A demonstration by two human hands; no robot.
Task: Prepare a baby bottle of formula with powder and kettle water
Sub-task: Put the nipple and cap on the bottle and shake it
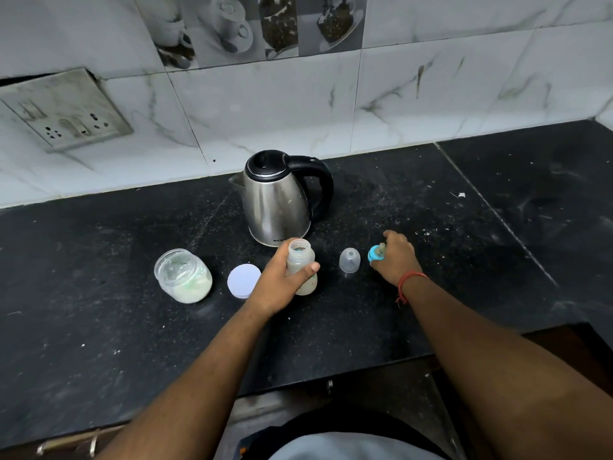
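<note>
Left hand (282,280) gripping open baby bottle (301,265) on dark worktop (99,277), right hand (398,258) pinching blue teat ring (376,253), kettle (277,197) behind, powder jar (182,275) left

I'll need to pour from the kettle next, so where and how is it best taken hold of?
Probably by the black loop handle of the kettle, coming in from the right. The handle faces right, the spout points left toward the wall, and the right hand, now on the teat collar, is nearest it.
</note>
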